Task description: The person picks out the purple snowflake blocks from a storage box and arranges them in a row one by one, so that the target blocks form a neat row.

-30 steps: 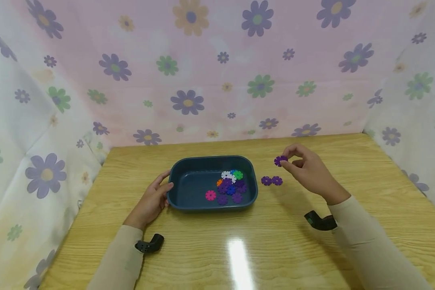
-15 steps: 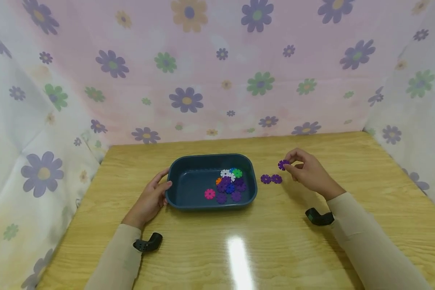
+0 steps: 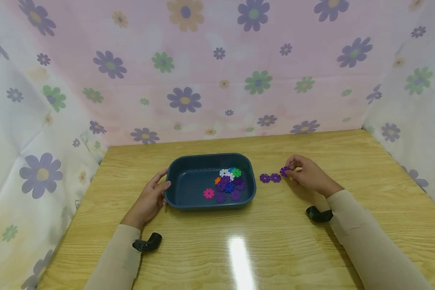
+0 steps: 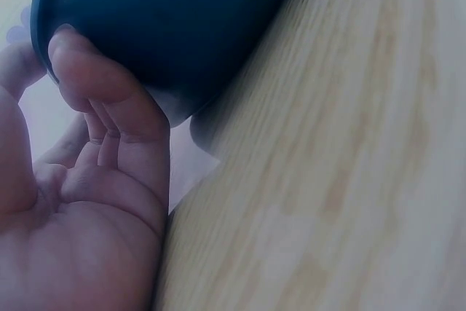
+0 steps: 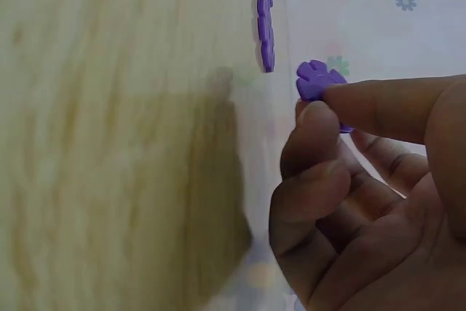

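Note:
A dark blue plastic basin [image 3: 188,193] stands on the table, and my left hand [image 3: 147,203] grips its left rim, thumb on the edge and fingers against the outer wall in the left wrist view. Between thumb and fingers, my right hand [image 3: 309,176] pinches a purple snowflake disc [image 5: 314,78], held just above the table. Left of it, two purple snowflake discs [image 3: 270,178] lie side by side in a row, close together. Inside the basin's right half is a pile of snowflake discs [image 3: 228,187], purple, blue, white, green and orange, with a pink disc [image 3: 209,193] a little apart.
The wooden table [image 3: 195,249] runs up to a flower-patterned cloth [image 3: 217,88] at the back and sides. A bright light reflection crosses the front of the tabletop. Each wrist wears a black camera mount [image 3: 148,242].
My right hand has come down toward the table with the purple disc, now to the right of the two-disc row and nearly level with it. The left hand keeps its hold on the basin.

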### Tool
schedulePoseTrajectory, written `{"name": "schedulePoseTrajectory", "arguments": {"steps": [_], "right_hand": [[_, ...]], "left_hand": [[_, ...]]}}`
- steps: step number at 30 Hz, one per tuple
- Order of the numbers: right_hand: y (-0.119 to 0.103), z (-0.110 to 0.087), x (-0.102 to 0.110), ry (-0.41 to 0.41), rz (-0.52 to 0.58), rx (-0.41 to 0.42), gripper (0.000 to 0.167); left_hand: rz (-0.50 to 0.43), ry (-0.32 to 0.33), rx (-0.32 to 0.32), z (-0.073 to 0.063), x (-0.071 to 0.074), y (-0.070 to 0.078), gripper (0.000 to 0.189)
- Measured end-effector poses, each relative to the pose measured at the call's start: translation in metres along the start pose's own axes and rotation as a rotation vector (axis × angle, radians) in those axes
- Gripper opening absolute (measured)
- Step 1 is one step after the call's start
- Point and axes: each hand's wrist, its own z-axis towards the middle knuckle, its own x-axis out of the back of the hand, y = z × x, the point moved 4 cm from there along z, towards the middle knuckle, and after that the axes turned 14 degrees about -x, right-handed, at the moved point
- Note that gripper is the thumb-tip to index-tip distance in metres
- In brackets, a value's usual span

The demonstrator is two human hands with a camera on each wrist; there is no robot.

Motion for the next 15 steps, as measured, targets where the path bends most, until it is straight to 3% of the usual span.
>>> {"name": "schedulePoseTrajectory", "arguments": {"steps": [15], "right_hand": [[0.0095, 0.0040, 0.0019, -0.027, -0.063, -0.038, 0.011]], "left_hand": [[-0.012, -0.022, -0.013, 0.0002, -0.0002, 0.0006, 0.056]]}}
